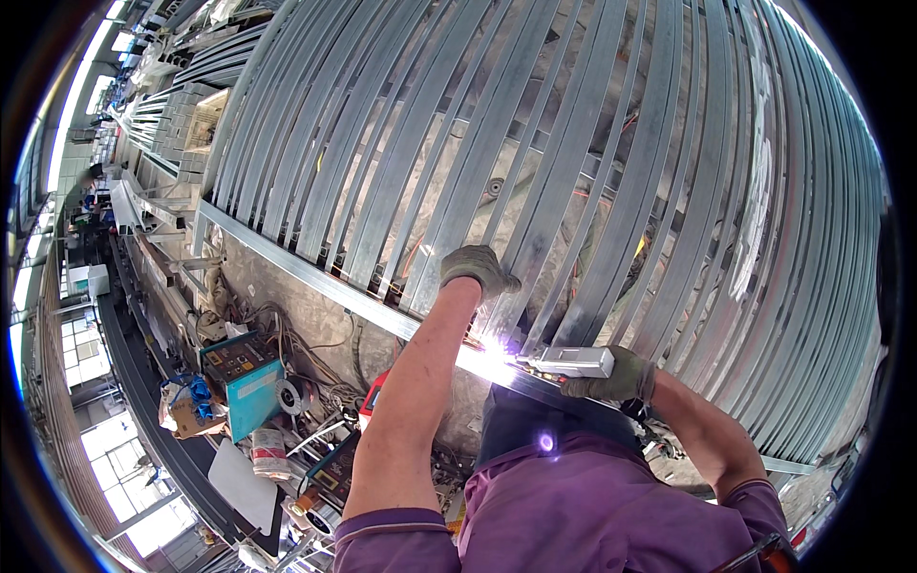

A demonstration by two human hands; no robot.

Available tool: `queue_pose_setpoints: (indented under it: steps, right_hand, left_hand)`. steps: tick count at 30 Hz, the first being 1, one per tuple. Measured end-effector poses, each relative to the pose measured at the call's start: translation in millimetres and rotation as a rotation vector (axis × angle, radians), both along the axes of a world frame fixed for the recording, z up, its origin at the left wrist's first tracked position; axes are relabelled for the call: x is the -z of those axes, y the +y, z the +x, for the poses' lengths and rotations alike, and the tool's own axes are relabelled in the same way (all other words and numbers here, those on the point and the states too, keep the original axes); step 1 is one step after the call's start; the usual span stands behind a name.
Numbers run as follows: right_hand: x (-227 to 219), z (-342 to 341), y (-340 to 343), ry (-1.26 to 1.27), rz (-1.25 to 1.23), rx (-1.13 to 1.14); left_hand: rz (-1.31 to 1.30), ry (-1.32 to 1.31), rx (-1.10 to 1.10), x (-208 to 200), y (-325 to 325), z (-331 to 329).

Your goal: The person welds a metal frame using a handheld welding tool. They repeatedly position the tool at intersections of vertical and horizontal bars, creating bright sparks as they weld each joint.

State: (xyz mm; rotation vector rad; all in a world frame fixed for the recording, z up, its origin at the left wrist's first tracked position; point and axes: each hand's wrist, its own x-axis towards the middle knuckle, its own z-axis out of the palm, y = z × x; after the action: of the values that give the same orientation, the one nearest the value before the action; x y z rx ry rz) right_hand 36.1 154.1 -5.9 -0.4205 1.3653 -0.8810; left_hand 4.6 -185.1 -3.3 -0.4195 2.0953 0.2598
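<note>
My right hand [619, 375], in a grey-green work glove, grips a silver, boxy handheld welding gun [573, 361]. The gun's tip points left at a dazzling white-violet arc [495, 359] on the frame's near rail [368, 304], where the slat ends meet it. Glare hides the joint itself. Farther up, my left hand [480, 271], gloved alike, curls over a grey metal tube [457, 229], its thumb toward the right. Many parallel tubes, wide and narrow by turns, run away from the rail.
Left of me stand a teal machine [254, 387], a white spool [290, 396] and tangled cables [287, 334] on the floor. A cardboard box [191, 411] sits beside the machine. More metal stock [224, 57] is stacked at far left. Gaps between slats show the floor.
</note>
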Motion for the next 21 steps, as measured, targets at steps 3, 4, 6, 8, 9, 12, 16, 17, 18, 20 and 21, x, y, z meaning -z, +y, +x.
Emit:
queue_pose_setpoints:
  steps: [3, 4, 6, 8, 9, 12, 16, 17, 18, 20, 21]
  right_hand:
    - [4, 2, 3, 0.006, -0.008, -0.007]
    - [1, 1, 4, 0.029, 0.014, -0.023]
    - [-9, -4, 2, 0.076, 0.056, -0.054]
    - [-5, -2, 4, 0.079, 0.060, -0.071]
    - [-2, -1, 6, 0.081, 0.063, -0.078]
    - [0, 6, 11, 0.142, 0.003, -0.012]
    - [-10, 8, 11, 0.133, 0.106, -0.051]
    - [-13, 10, 10, 0.169, 0.094, -0.058]
    - [-17, 11, 9, 0.205, 0.082, -0.064]
    - [-25, 15, 15, 0.272, 0.169, -0.071]
    - [-24, 20, 19, 0.327, 0.202, -0.087]
  left_hand:
    - [-0.005, 0.006, -0.005, 2, 0, 2]
    - [-0.008, 0.003, -0.008, 3, 0, 2]
    - [0.004, -0.001, -0.003, 3, -1, 2]
    - [0.035, -0.003, 0.016, 2, -3, 1]
    - [0.021, 0.003, 0.012, 2, -2, 1]
    - [-0.006, 0.015, 0.006, 3, 0, 3]
    - [-0.001, 0.013, 0.020, 2, -2, 2]
    - [0.002, 0.013, 0.028, 3, -3, 1]
    - [0.006, 0.010, 0.034, 4, -3, 1]
    - [0.013, -0.017, 0.033, 6, -3, 0]
    - [0.011, -0.007, 0.036, 7, -4, 1]
